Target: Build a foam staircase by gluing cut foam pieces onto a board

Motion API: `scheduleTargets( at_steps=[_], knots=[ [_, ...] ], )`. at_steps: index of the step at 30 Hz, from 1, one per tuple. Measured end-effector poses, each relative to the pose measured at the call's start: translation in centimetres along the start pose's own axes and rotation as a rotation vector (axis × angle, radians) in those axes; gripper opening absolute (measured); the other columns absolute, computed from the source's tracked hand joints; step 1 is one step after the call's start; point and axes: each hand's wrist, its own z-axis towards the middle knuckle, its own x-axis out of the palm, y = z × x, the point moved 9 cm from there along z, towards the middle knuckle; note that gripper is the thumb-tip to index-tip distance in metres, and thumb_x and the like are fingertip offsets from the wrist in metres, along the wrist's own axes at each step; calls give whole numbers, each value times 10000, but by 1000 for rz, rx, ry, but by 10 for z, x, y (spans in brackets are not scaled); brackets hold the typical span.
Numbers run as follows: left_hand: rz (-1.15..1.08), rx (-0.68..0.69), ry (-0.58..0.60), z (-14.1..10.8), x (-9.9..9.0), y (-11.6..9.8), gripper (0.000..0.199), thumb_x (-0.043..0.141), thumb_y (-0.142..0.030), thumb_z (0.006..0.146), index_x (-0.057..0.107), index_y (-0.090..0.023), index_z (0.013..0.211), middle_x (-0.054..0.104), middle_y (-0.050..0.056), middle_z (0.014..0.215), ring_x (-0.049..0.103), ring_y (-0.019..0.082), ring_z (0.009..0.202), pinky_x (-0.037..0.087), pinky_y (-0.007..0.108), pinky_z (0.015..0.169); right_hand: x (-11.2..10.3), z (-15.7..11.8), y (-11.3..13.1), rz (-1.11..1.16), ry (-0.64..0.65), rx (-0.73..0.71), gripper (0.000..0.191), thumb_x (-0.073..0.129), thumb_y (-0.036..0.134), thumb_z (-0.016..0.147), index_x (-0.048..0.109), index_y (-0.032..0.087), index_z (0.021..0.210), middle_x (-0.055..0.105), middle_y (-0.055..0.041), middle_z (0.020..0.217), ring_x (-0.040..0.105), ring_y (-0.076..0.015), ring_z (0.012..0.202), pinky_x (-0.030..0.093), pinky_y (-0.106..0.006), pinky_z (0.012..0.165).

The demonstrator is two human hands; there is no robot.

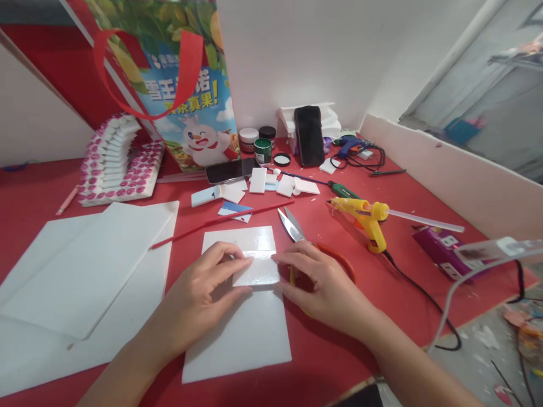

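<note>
A small glossy white piece [257, 271] is held between my two hands, over a larger white sheet [241, 339] on the red table. My left hand [203, 288] grips its left edge with thumb and fingers. At the right edge, the fingertips and thumb of my right hand [322, 280] pinch the same piece. Scissors [292, 226] with orange handles lie open beside my right hand, which partly hides them. A thin red stick [224, 219] lies beyond the sheet.
Large white boards [76, 271] lie at the left. On the right are a yellow glue gun [365, 215] with its cable and a purple box [445, 251]. White pieces [258, 180], phones, jars [263, 151] and a gift bag [203, 124] stand or lie farther back.
</note>
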Motion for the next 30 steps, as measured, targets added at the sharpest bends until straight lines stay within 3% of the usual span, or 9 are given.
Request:
scheduleTargets(
  at_steps=[10, 13, 17, 30],
  knots=[
    [0, -84, -47, 0, -6, 8, 284, 654, -442, 923, 659, -307, 1172, 608, 38, 1224, 648, 181, 934, 548, 271, 781, 0, 0, 0, -13, -2, -1, 276, 705, 244, 896, 689, 188, 1167, 664, -86, 1085, 662, -189, 920, 557, -333, 824],
    [-23, -117, -52, 0, -8, 9, 277, 669, -462, 908, 637, -287, 1120, 618, 37, 1174, 634, 173, 873, 542, 281, 758, -1, 0, -1, -5, -8, -4, 287, 711, 241, 891, 691, 176, 1170, 662, -87, 1088, 660, -186, 918, 552, -324, 824],
    [-61, -143, -30, 2, -7, 10, 256, 667, -451, 913, 606, -275, 1089, 612, 33, 1108, 584, 158, 790, 519, 303, 759, 0, -1, -3, 4, 2, 15, 299, 716, 243, 883, 696, 160, 1169, 657, -89, 1075, 657, -182, 890, 549, -311, 799],
    [-56, -165, -15, 2, -5, 12, 223, 666, -441, 913, 612, -278, 1056, 607, 21, 1128, 601, 157, 816, 518, 294, 768, 1, -1, -4, 7, -1, 27, 296, 708, 239, 887, 691, 163, 1173, 653, -84, 1079, 645, -180, 898, 543, -320, 819]
  ],
)
